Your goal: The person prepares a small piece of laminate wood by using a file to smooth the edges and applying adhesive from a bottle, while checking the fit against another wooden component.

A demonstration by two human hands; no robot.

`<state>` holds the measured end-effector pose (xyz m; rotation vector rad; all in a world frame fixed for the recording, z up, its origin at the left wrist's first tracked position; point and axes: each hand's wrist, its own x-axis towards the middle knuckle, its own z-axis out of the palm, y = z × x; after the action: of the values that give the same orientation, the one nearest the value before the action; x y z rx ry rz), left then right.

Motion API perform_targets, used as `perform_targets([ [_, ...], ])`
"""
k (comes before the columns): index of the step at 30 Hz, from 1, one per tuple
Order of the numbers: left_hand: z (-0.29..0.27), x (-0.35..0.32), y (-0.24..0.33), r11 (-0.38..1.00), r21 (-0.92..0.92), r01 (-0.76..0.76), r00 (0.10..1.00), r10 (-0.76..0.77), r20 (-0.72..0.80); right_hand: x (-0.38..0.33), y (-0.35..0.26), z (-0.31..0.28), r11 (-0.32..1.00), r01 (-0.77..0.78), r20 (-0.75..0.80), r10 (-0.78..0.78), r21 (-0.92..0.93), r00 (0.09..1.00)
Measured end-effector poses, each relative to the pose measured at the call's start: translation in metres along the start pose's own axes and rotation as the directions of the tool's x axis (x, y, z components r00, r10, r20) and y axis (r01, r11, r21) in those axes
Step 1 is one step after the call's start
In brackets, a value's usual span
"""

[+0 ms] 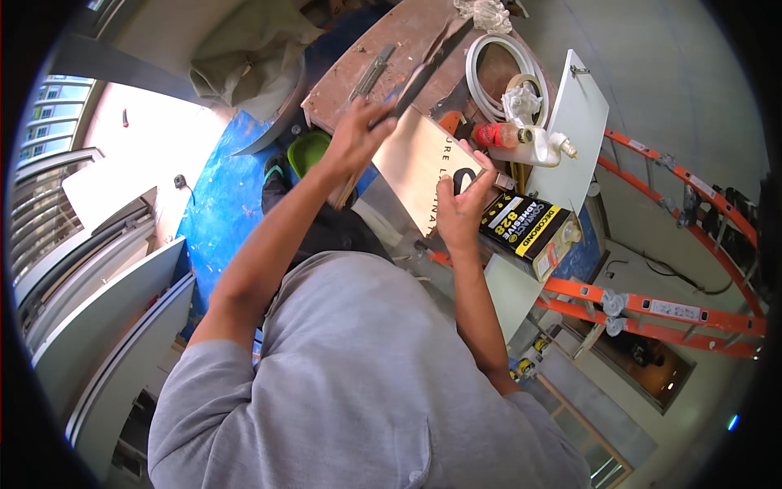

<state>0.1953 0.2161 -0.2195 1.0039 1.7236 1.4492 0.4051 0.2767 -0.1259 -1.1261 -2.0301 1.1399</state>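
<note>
"Grey shirt (350, 367) comes nearest, left of the black-and-yellow tin (525, 232) and on its near side. Let's place everything from that tin. Where's the board?"

"Pale board (407, 159), dark lettering on its face, just left of the tin. The right hand (463, 205) is on it, along the side toward the tin."

"And those fingers?"

"Thumb spread apart from the rest, lying over the lettered face. The others come up by the board's edge; whether they clamp it, I can't tell."

"What about the left hand (358, 138)?"

"Well to the left of the tin and farther off than it. Fingers curled together, clamped on one end of a long dark strip (425, 77) that slants away beyond the tin. What sort of tool it is, I can't make out."

"Anything else close by?"

"Just beyond the tin, a red-labelled bottle (494, 134) and a white bottle (542, 147). Past those, a white ring (472, 73) lies on the brown tabletop (336, 98). Right of the tin, an orange ladder (639, 304). Far left of it, a green basin (306, 153) beside blue floor sheeting (232, 196)."
</note>
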Motion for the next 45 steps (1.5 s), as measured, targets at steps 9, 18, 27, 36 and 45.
perform_targets([
  [9,-0.010,-0.030,-0.021,0.996,0.078,-0.033,0.997,0.027,0.070,-0.002,0.002,0.000,0.997,0.001,0.005,-0.001,0.072,1.000],
  [18,0.019,0.001,-0.042,0.989,0.150,0.019,1.000,-0.016,-0.023,-0.010,-0.003,0.008,0.997,0.032,-0.011,-0.032,0.066,0.999],
  [27,0.021,0.020,-0.041,0.999,-0.034,-0.015,0.986,0.009,-0.168,-0.010,-0.011,0.008,0.998,0.055,0.010,-0.055,0.022,0.998],
  [36,-0.001,-0.035,0.016,0.998,0.053,-0.040,0.996,0.036,0.083,-0.007,0.004,0.013,0.995,0.063,-0.056,-0.059,0.073,0.997],
  [45,0.021,-0.066,0.064,0.998,0.030,-0.058,0.987,0.053,0.151,-0.019,-0.003,0.010,0.999,-0.023,-0.087,0.019,-0.048,0.996],
])
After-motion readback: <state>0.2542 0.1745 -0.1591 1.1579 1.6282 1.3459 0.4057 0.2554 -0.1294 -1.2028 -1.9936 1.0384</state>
